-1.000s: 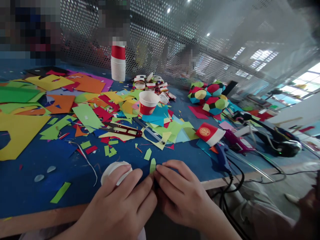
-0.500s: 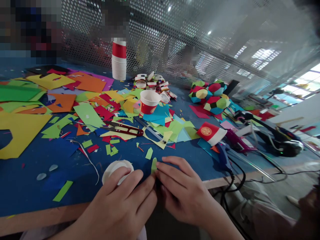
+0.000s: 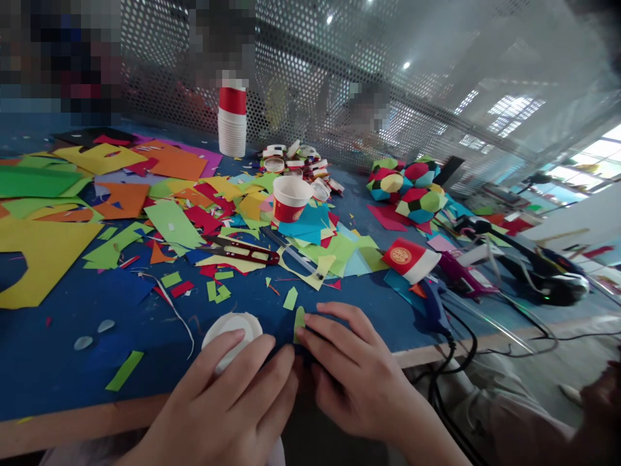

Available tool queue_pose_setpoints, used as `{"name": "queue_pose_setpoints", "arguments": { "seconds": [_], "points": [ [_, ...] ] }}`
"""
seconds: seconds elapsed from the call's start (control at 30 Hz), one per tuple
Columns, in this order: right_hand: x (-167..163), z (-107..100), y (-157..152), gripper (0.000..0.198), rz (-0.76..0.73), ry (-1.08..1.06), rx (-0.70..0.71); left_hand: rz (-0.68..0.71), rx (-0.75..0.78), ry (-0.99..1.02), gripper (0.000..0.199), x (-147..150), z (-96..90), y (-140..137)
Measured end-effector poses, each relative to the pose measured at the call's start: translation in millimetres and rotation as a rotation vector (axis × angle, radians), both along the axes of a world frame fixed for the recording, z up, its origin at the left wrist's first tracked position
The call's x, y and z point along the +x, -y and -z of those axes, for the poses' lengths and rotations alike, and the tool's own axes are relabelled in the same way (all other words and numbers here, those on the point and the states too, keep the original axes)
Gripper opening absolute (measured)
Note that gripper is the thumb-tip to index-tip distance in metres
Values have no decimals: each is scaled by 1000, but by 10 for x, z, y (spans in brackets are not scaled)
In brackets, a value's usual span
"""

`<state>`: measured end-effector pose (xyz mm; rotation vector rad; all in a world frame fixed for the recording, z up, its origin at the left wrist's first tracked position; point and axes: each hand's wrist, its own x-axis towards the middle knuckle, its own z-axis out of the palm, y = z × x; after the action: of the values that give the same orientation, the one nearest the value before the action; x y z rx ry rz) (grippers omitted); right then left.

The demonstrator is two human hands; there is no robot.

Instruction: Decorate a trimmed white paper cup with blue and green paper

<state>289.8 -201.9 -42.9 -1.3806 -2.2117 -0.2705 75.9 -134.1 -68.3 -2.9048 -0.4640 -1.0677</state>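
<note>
At the table's front edge, my left hand [image 3: 235, 395] curls over a round white paper cup piece [image 3: 245, 321], its index finger lying across the top. Its other fingers bend beside the piece, and the thumb is hidden. My right hand [image 3: 356, 366] has its fingertips close together on a small green paper strip [image 3: 299, 318] with a rounded end. Part of that strip is covered by the fingers. Beyond it lies a small pointed green scrap [image 3: 290, 298]. Red-handled thread snips [image 3: 247, 250] and a clear pen [image 3: 301, 259] lie farther back.
Coloured paper sheets [image 3: 53, 259] and scraps cover the left and middle. A red-and-white cup [image 3: 291, 200] stands before cut cup rings [image 3: 295, 158]; a cup stack [image 3: 232, 123] rises behind. Rightward are patchwork paper balls [image 3: 412, 184], a tipped cup [image 3: 410, 259] and a blue glue gun [image 3: 434, 304] with cables.
My left fingertips have drawn back from the green strip, leaving a gap between the hands. More of the white cup piece shows. My right hand stays at the strip.
</note>
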Motion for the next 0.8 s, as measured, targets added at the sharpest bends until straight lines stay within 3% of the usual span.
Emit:
{"name": "queue_pose_setpoints", "arguments": {
  "seconds": [0.33, 0.8],
  "points": [
    [96, -58, 54, 39, -29, 171, -60, -53, 82, -30, 44, -28, 71, 63],
    [83, -105, 31, 39, -61, 193, -59, -94, 100, -27, 45, -9, 73, 99]
  ]
}}
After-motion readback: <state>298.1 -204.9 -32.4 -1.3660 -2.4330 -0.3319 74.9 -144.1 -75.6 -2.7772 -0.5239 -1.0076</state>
